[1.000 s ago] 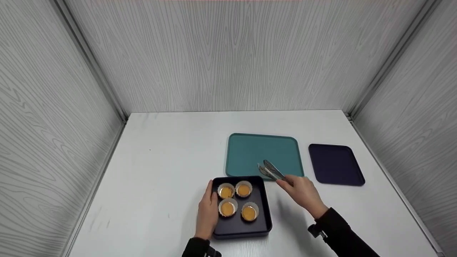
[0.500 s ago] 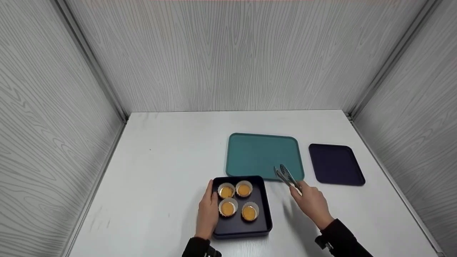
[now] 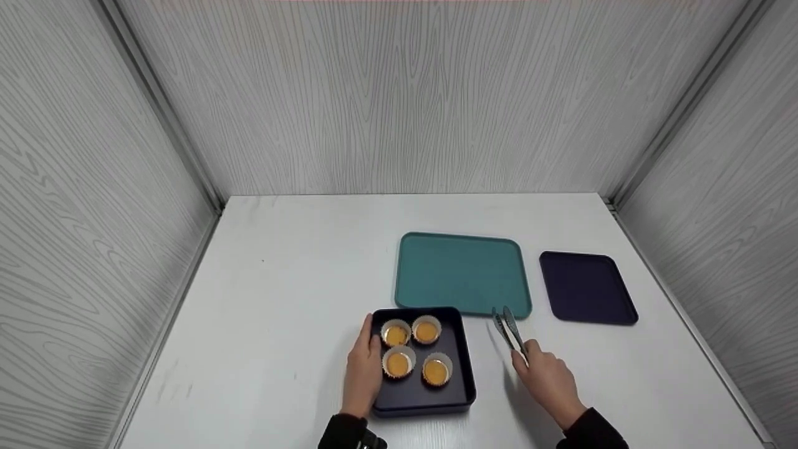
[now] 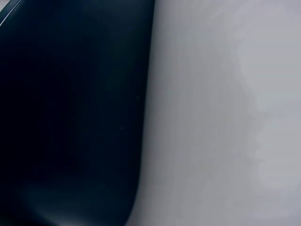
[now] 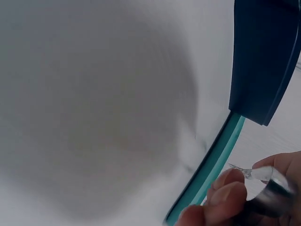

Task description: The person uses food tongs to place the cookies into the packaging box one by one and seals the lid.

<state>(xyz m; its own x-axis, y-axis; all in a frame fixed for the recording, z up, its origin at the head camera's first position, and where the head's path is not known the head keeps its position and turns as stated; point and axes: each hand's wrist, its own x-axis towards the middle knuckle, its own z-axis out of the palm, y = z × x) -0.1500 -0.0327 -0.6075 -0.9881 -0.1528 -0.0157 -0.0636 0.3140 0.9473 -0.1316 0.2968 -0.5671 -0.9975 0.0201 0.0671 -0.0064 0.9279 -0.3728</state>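
Note:
My left hand holds the left side of a square dark navy baking pan, its thumb at the rim and its other fingers along the outside wall. In the pan stand several pale paper baking cups with yellow-orange contents, such as the cup at the lower right. Right of the pan, my right hand grips metal tongs with perforated tips. The tong arms are slightly apart, nothing between them, and the tips overlap the near edge of the teal tray. In the right wrist view, fingers curl around the tongs' shiny metal.
Behind the pan, the teal tray lies flat on the white table. A smaller dark purple tray lies to its right. Grey wood-grain panels enclose the table at the back and both sides.
My right hand with the tongs has moved right and toward me, away from over the teal tray's middle. The left hand, the pan and the cups stay put.

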